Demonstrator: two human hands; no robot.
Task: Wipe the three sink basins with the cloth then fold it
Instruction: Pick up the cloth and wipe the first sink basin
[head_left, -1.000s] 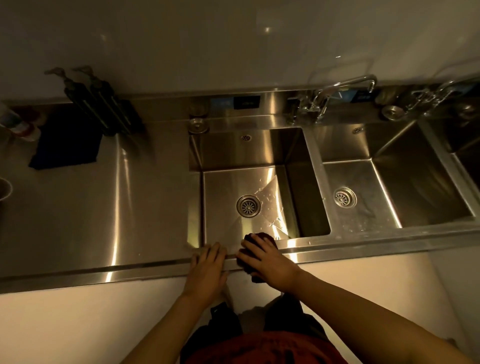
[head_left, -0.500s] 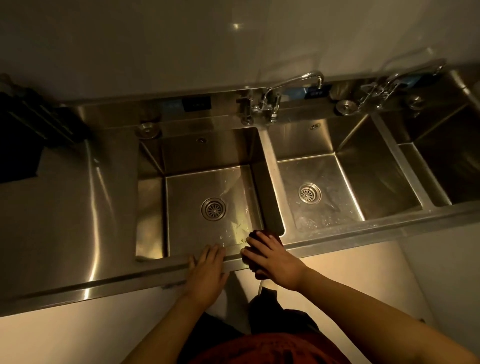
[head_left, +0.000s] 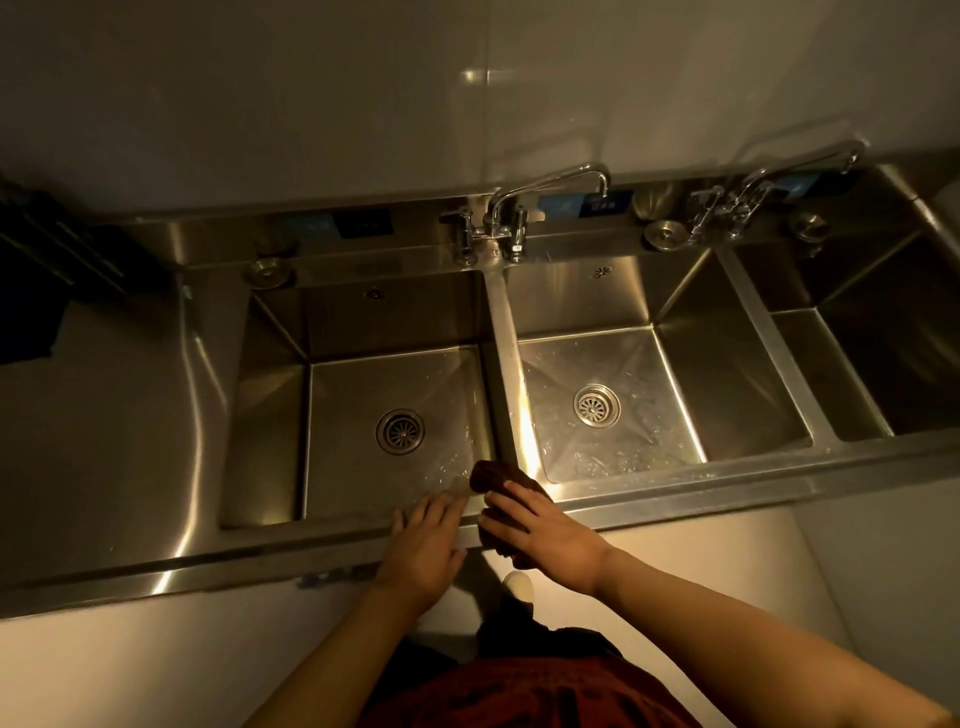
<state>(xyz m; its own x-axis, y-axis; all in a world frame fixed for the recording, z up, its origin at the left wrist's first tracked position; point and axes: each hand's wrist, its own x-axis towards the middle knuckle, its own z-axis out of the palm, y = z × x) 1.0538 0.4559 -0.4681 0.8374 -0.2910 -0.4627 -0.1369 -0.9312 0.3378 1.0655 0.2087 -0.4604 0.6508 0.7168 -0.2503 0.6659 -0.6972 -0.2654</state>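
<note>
A: Head view — only one. Where's the cloth (head_left: 501, 480)?

B: On the near rim (head_left: 675, 501) of the sink, right where the divider (head_left: 501, 332) between the left basin (head_left: 270, 415) and the middle basin (head_left: 727, 374) meets it. Dark, bunched, part of it hanging over the near edge.

A: Grip?

B: Right hand (head_left: 540, 535) lies on top of it, fingers fairly straight and spread, pressing it onto the steel. Whether the thumb curls under — cannot tell, it's hidden. Reads as a wiping press, not a carry.

A: Left hand (head_left: 426, 545)?

B: Flat on the rim just left of the cloth, fingers straight, holding nothing. Probably a brace while leaning in.

A: Why there?

B: My guess: the rim junction is the crossing point between basins. Droplets show on both the left and middle floors, near side. Right basin (head_left: 893, 353) is dark; can't read its state.

A: Progress?

B: Wiping step, I'd say; cloth not yet folded. Two taps (head_left: 545, 208) at the far edge, well apart from the hands.
</note>
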